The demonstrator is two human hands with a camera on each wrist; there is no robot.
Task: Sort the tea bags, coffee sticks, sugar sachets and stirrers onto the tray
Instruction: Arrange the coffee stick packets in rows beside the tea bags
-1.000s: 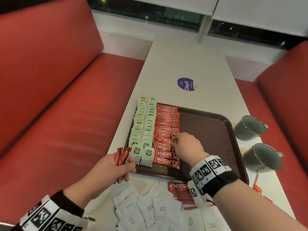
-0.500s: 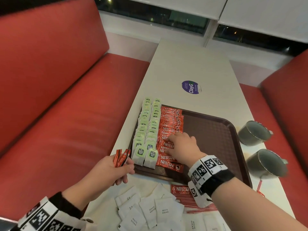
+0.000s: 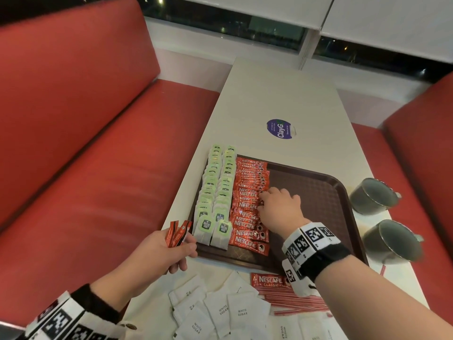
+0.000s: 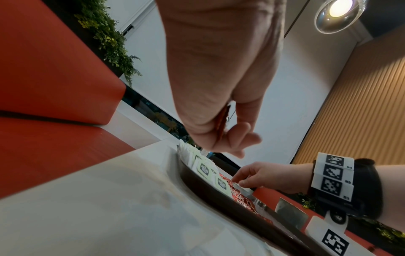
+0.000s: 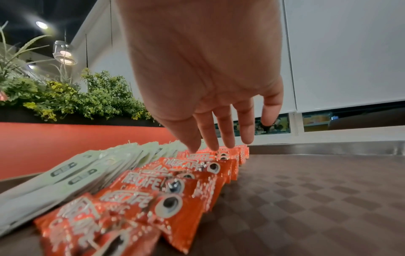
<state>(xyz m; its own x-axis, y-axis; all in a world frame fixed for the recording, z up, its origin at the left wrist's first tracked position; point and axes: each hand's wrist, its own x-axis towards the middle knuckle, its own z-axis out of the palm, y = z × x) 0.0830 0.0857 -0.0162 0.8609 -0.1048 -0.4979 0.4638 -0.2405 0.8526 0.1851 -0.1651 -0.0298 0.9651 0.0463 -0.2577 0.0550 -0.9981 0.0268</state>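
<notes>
Right hand (image 3: 279, 208), fingers straight, squares the coffee sticks (image 3: 247, 204) on the tray (image 3: 318, 192); left hand (image 3: 169, 251) grips spare sticks (image 3: 177, 233) beside it.

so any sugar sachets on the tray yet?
No: the white sugar sachets all lie on the table in front of the tray, which holds only tea bags and coffee sticks.

Change over one second: the right hand (image 3: 279, 207) shifts from the near half of the overlapping row of red foil coffee sticks (image 3: 250, 197) toward its middle, fingertips (image 5: 213, 147) now spread across several sticks rather than touching one stick's end.
</notes>
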